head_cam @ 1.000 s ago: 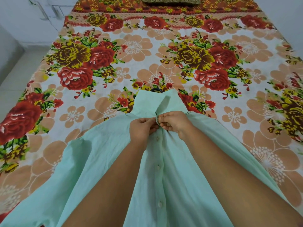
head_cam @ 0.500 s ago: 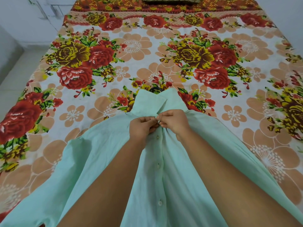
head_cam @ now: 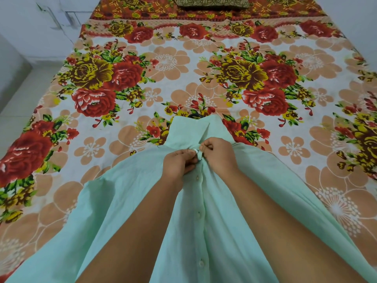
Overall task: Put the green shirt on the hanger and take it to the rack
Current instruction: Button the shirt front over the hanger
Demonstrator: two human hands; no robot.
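Vs 1 s ago: hands have barely moved and are still at the neck opening. New bit: top button [head_cam: 195,151] now shows as a bright disc between my fingertips. Collar [head_cam: 189,131] is spread a little flatter.

Left hand [head_cam: 179,163]: fingers [head_cam: 189,155] curled, pinching the top button with the cloth under it.
Right hand [head_cam: 218,155]: fingers [head_cam: 206,148] curled, pinching the opposite front edge of the green shirt [head_cam: 126,211], just beside the button. The two hands' fingertips nearly touch. Can't tell if the button is through its hole.

The shirt lies front-up on the bed [head_cam: 204,50], centred on the near edge, with its collar pointing at the far edge. The body fans out toward both near corners, and my forearms lie over it. The lower buttons run in a line down the middle and look fastened.

Hanger hook [head_cam: 193,116]: only a dark curve pokes out just past the collar; the rest is hidden under the cloth.

Pillow [head_cam: 212,3] sits at the middle of the far edge. Cupboard [head_cam: 51,21] stands off the far left corner.
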